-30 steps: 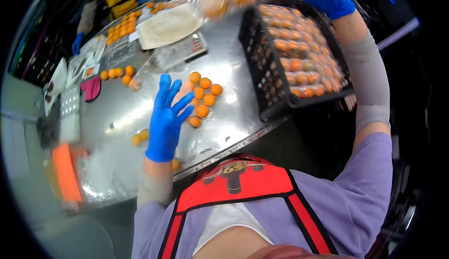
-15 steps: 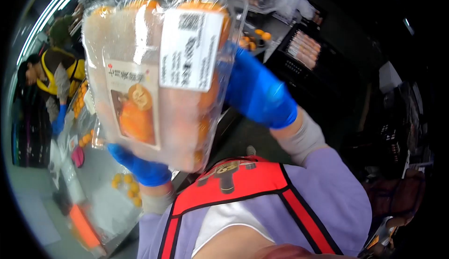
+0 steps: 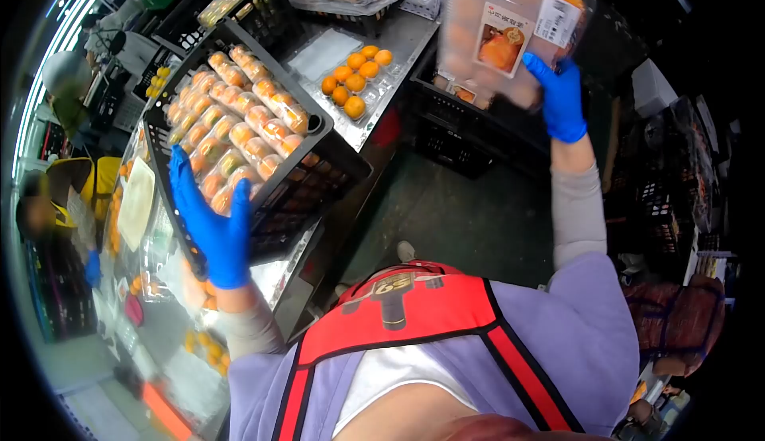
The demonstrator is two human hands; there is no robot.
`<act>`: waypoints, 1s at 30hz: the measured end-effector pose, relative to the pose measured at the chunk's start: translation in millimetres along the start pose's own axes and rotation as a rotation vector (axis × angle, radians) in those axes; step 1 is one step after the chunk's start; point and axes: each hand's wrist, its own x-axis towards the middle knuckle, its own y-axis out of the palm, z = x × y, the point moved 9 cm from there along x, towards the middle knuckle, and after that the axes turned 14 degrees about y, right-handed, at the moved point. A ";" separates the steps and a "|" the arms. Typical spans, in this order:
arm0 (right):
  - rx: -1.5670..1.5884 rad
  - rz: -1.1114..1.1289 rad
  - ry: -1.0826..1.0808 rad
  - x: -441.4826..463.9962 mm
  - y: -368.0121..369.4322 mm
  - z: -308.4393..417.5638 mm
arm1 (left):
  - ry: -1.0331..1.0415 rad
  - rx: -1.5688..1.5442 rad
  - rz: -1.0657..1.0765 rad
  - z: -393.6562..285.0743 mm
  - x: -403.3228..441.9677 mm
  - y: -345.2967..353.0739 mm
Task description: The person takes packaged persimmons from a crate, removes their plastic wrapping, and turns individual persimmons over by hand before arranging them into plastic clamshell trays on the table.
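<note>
Fruit pack (image 3: 510, 33) in right grip (image 3: 562, 100)

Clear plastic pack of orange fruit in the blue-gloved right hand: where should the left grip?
Probably the left edge of the clear pack, pinched front-to-back from the left: its broad labelled face fronts the camera, and the right hand holds the lower right corner, leaving that edge free.

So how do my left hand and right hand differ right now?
The left hand is open, apparently empty; the right hand grips a labelled fruit pack. The left hand is at the crate of wrapped fruit, contact unclear; the right hand is well away from it. Both wear blue gloves.
</note>
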 end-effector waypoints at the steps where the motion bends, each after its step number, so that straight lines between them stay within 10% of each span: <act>1: -0.155 -0.037 0.006 18.2 -15.9 -5.6 | -0.032 0.105 0.068 5.5 2.8 0.6; 9: -1.122 0.074 0.285 157.8 -61.1 -223.8 | -0.132 0.240 0.251 34.1 -4.4 23.8; 19: -1.311 0.500 0.566 164.3 -1.9 -377.7 | -0.200 0.211 0.261 41.8 -6.4 26.2; 25: -1.128 0.311 0.589 175.3 -5.1 -439.5 | -0.240 0.228 0.273 45.3 -6.6 25.9; 30: -1.668 0.173 0.493 191.0 -9.6 -416.3 | -0.197 0.178 0.261 45.7 -5.5 26.7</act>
